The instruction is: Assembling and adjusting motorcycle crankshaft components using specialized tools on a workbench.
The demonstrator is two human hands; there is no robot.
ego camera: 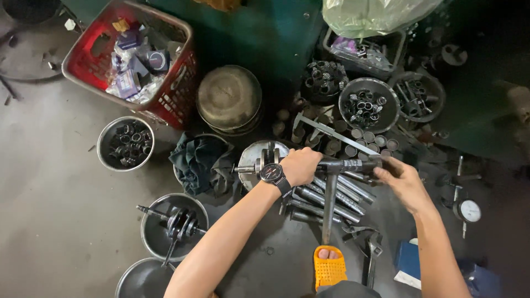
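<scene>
T-handle wrench (331, 187) upright over floor, crossbar gripped at both ends. Left hand (301, 165) closed round left end, watch on wrist; right hand (403, 182) closed over right end. Shaft runs down toward foot in orange sandal (329, 267). Step, by judgement: turning wrench on part hidden below. Next turn calls for steady downward pressure, shaft kept vertical. Beneath: steel rods (337, 201). Beyond: crankshaft in bowl (175, 223), red basket (132, 60).

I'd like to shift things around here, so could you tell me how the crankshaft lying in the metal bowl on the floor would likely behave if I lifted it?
The crankshaft looks like solid dark steel, so probably heavy for its size and fully rigid. Its thin shaft ends overhang the metal bowl rim, so the bowl may tip or slide. It appears oily, perhaps slippery.
</scene>
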